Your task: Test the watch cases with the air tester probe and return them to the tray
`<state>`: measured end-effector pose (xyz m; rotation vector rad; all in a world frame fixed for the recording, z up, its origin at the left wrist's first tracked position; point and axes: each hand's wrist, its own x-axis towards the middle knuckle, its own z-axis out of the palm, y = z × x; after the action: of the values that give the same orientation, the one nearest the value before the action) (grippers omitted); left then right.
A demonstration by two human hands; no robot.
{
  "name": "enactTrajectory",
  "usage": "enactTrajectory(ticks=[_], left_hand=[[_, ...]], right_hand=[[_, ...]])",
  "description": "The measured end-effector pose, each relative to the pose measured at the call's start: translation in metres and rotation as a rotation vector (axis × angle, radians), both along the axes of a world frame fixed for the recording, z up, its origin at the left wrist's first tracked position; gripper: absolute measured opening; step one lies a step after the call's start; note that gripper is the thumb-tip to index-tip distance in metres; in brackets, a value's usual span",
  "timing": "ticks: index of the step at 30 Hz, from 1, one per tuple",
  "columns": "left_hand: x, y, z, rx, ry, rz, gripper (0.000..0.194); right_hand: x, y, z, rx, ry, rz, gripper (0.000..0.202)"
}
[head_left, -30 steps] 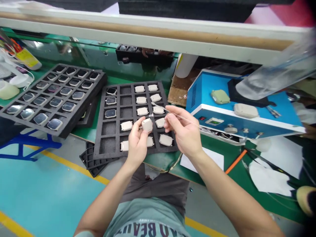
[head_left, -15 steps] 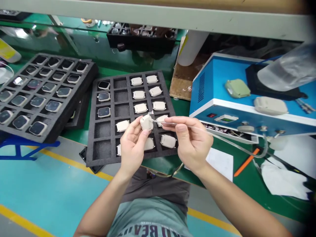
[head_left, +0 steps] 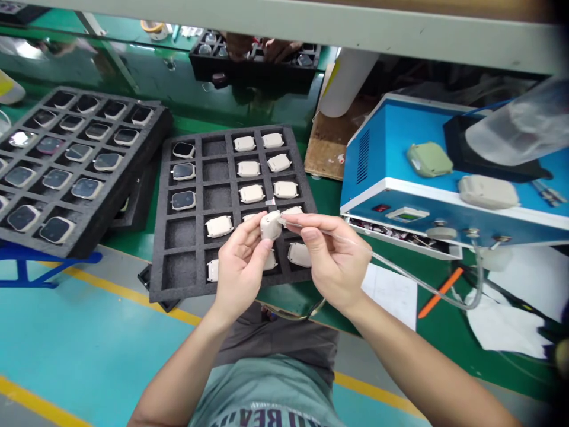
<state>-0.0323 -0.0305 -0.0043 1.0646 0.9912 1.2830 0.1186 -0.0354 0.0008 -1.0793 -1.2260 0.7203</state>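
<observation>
My left hand (head_left: 242, 261) pinches a small cream watch case (head_left: 270, 226) above the middle foam tray (head_left: 178, 290). My right hand (head_left: 335, 255) is closed on a clear thin tube (head_left: 413, 275), whose tip end meets the right side of the case. The tube runs right to the front of the blue machine (head_left: 395, 139). Cream cases lie in the right columns of the tray, and dark-screened watches (head_left: 184, 172) lie in its left column. Both hands hide part of the lower tray.
A second foam tray (head_left: 95, 213) of watches stands at the left. On the blue machine lie a green case (head_left: 430, 159) and a cream case (head_left: 488, 191). An orange tool (head_left: 440, 293) and papers (head_left: 391, 295) lie right. Another person's hands (head_left: 280, 50) show at a far tray.
My left hand has shifted slightly right with the case. My right hand has moved a little left, bringing its fingers closer to the case.
</observation>
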Motion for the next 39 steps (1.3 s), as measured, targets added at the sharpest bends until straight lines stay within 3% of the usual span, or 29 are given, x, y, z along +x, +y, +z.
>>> enactTrajectory(ticks=[25, 39], left_hand=[[0.0001, -0.0005, -0.0003, 0.015, 0.047, -0.005, 0.038], [0.0003, 0.0003, 0.0002, 0.055, 0.054, -0.002, 0.035]], right_hand=[[0.0002, 0.0004, -0.0002, -0.024, 0.010, -0.001, 0.016], [0.0005, 0.0054, -0.0070, 0.072, 0.056, 0.036, 0.011]])
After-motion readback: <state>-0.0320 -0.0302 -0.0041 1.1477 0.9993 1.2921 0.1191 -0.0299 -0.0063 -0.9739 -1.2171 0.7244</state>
